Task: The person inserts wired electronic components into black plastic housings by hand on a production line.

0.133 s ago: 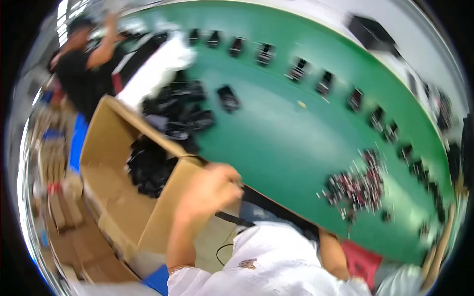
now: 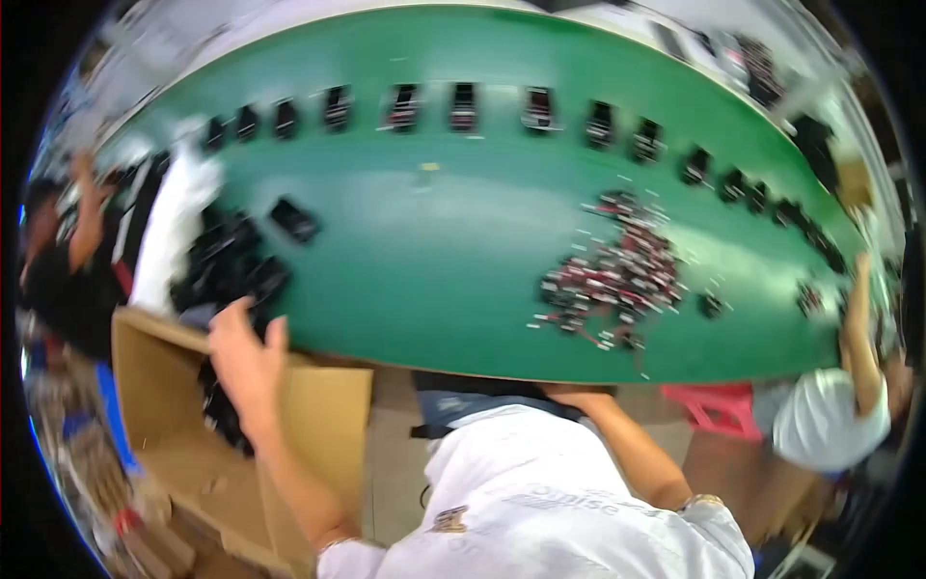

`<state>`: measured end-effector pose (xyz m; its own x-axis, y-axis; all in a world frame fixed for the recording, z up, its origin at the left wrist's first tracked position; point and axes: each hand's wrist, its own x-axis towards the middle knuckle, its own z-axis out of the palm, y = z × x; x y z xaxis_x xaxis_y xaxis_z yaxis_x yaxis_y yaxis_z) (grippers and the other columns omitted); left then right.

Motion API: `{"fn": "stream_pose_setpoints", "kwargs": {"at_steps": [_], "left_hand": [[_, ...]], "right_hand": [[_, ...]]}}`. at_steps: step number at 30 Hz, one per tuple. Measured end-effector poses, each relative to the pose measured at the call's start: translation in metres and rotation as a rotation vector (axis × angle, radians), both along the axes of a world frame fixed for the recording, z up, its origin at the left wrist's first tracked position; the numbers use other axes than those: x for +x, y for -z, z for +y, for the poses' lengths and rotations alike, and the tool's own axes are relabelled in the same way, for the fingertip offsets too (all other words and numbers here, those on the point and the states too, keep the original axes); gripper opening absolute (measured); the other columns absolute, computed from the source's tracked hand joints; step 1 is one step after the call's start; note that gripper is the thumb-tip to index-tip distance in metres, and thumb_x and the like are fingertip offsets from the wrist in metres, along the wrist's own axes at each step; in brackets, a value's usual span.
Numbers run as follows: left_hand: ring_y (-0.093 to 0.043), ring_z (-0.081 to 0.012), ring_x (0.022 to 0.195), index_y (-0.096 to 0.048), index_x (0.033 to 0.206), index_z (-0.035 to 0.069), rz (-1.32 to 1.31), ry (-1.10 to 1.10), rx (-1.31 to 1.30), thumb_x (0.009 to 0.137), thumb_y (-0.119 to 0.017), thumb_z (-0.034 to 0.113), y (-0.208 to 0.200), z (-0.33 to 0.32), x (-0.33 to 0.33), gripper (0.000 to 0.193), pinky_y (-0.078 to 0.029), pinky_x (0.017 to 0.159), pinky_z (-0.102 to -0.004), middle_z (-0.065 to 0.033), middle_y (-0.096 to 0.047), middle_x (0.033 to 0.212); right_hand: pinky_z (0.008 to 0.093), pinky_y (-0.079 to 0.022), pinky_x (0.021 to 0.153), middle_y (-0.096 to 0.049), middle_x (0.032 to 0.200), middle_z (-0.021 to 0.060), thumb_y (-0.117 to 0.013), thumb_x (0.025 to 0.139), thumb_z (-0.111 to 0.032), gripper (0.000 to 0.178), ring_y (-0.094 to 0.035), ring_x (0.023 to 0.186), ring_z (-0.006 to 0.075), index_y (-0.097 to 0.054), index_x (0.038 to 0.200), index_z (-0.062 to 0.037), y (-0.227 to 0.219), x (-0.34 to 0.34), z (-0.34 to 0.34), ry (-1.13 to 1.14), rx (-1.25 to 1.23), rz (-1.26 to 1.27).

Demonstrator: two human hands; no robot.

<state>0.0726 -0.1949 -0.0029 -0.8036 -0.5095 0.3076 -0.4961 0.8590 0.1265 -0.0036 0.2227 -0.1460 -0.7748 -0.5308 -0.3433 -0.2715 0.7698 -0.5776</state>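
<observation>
My left hand (image 2: 246,362) is open, thumb apart from the fingers, above the inner edge of a cardboard box (image 2: 323,405). Its fingertips point at a heap of black items (image 2: 227,256), too blurred to name, on the green table (image 2: 424,280). More black items (image 2: 224,410) lie inside the box, partly behind my wrist. Down at the table's near edge is my right hand (image 2: 571,394), in front of my waist. Its fingers are mostly hidden, so I cannot tell what they hold.
A pile of small red, black and white parts (image 2: 617,275) lies right of centre. Several black pieces (image 2: 463,106) form a curved row along the far side. White wrapping (image 2: 178,227) lies at left. One person (image 2: 72,280) is at left, another (image 2: 834,415) at right, near a pink stool (image 2: 714,405).
The view has swung, so the table and box sit further left. My left hand, with fingers curled before, has left the box's corner and spread its fingers near the black heap.
</observation>
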Motion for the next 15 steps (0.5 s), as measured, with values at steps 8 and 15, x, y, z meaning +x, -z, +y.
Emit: {"fn": "stream_pose_setpoints", "kwargs": {"at_steps": [8,15], "left_hand": [[-0.059,-0.0354,0.105,-0.051,0.125,0.007,-0.311,-0.104,-0.249,0.086,-0.068,0.034,0.009,-0.015,0.001,0.051,-0.045,0.088,-0.0469,-0.0139,-0.061,0.115],[-0.056,-0.0331,0.099,-0.055,0.115,0.004,-0.008,0.18,-0.033,0.079,-0.075,0.011,0.023,0.027,-0.022,0.042,-0.045,0.086,-0.0414,-0.0142,-0.058,0.108]], "right_hand": [[0.043,-0.048,0.092,-0.063,0.117,0.0162,-0.063,0.089,-0.029,0.038,-0.06,0.105,0.0352,-0.061,0.117,-0.0041,-0.084,0.08,0.047,-0.035,-0.379,-0.133],[0.0385,-0.05,0.089,-0.067,0.104,0.0085,-0.071,0.079,-0.009,0.021,-0.062,0.101,0.0281,-0.066,0.099,-0.0061,-0.131,0.04,0.05,0.201,-0.551,0.488]]}}
